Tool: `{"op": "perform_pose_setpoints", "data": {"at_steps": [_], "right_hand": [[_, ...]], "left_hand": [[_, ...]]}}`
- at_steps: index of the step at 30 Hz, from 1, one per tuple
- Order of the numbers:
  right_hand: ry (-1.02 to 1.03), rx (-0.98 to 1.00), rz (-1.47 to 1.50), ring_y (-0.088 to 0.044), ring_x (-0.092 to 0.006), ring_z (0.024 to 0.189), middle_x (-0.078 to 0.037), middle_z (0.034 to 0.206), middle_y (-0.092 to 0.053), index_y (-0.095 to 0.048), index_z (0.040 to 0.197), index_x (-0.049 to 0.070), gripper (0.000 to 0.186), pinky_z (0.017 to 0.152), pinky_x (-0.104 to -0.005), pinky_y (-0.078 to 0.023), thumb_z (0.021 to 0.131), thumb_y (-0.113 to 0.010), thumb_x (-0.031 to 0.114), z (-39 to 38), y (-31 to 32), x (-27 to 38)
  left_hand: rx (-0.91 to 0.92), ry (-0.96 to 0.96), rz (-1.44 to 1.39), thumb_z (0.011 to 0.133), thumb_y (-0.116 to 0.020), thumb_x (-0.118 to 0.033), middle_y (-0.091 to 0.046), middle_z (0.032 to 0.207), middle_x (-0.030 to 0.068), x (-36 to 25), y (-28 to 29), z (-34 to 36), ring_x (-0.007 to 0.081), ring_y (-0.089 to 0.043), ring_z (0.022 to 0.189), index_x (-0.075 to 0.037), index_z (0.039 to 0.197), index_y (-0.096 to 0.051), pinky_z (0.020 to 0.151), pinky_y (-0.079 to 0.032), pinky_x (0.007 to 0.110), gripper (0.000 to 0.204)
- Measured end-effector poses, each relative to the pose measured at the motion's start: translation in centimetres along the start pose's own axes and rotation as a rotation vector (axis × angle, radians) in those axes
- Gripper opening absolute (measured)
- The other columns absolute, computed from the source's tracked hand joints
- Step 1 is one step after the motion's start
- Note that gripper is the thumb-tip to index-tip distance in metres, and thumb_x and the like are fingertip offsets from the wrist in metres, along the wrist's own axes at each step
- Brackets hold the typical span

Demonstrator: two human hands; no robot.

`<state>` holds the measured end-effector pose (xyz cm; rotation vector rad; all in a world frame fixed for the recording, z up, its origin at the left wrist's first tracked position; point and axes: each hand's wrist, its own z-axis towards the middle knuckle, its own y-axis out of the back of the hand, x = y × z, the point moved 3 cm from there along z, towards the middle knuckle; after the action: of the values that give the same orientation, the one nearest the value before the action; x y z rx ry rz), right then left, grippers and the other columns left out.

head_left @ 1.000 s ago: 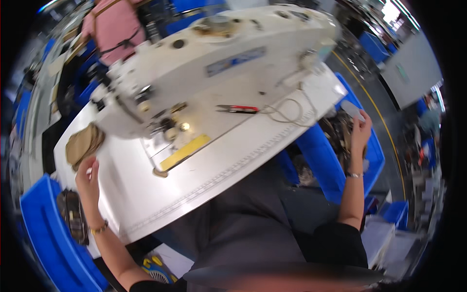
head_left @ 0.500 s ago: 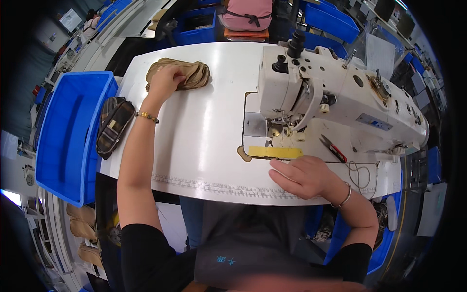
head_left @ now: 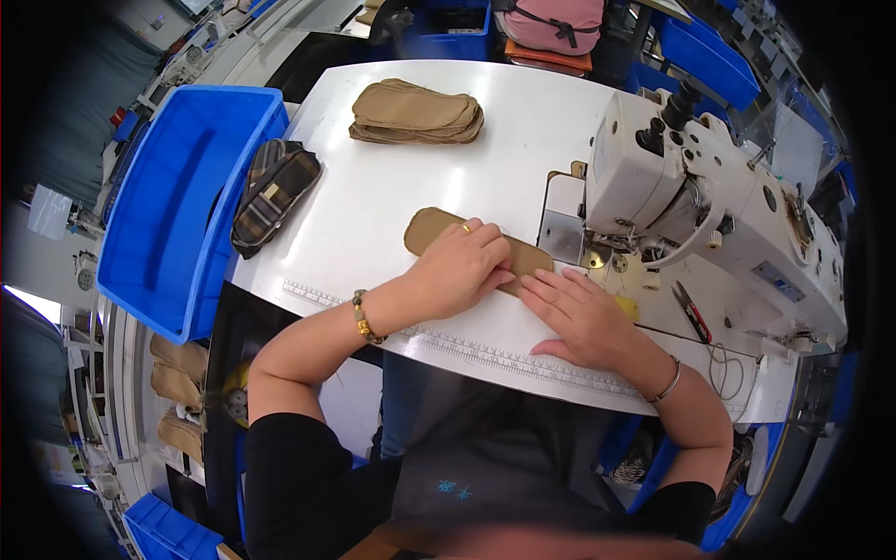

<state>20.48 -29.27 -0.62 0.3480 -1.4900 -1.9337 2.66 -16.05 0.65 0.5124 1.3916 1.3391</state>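
A long brown fabric piece with rounded ends [head_left: 431, 228] lies flat on the white sewing table [head_left: 373, 187], left of the sewing machine's needle area. My left hand [head_left: 464, 269] is over its middle, thumb and fingers drawn together on it. Stretched flat, the fingers of my right hand [head_left: 583, 317] rest on the piece's right end, close to the machine's metal plate [head_left: 562, 235]. Part of the piece is hidden under both hands. Farther back sits a stack of similar brown pieces [head_left: 415, 112]. The white sewing machine [head_left: 709, 177] stands at the right.
A blue bin [head_left: 177, 215] stands off the table's left side, with a dark plaid pouch [head_left: 275, 196] by it. Red-handled thread snips [head_left: 693, 313] lie right of my right hand, near a loose cord [head_left: 726, 369]. A yellow strip [head_left: 627, 306] shows partly behind that hand.
My left hand has left the stack and come nearer, and one brown piece now lies before me. My right hand has moved onto that piece's end. The whole view has shifted.
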Motion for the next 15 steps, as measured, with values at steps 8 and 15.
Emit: {"op": "perform_pose_setpoints", "data": {"at_steps": [8,15], "right_hand": [[-0.009,-0.103,-0.047,-0.063,-0.0290,0.113,-0.013,0.119,-0.068,-0.070,0.104,0.000,0.050,0.100,-0.0445,-0.048,0.078,-0.075,0.043,-0.7,0.3,-0.5],[0.019,-0.164,-0.045,-0.065,-0.0283,0.104,-0.013,0.110,-0.070,-0.070,0.100,0.001,0.044,0.096,-0.0417,-0.050,0.079,-0.076,0.039,-0.5,0.4,-0.5]], "left_hand": [[-0.406,0.668,0.765,0.080,-0.079,-0.035,-0.067,0.113,0.0078,13.0,12.7,-7.7,0.0295,-0.061,0.109,-0.008,0.118,-0.064,0.088,-0.046,0.047,0.049],[-0.210,0.967,0.614,0.078,-0.083,-0.030,-0.073,0.096,0.0076,16.4,15.0,-11.9,0.0232,-0.069,0.089,-0.005,0.109,-0.070,0.073,-0.050,0.037,0.042]]}}
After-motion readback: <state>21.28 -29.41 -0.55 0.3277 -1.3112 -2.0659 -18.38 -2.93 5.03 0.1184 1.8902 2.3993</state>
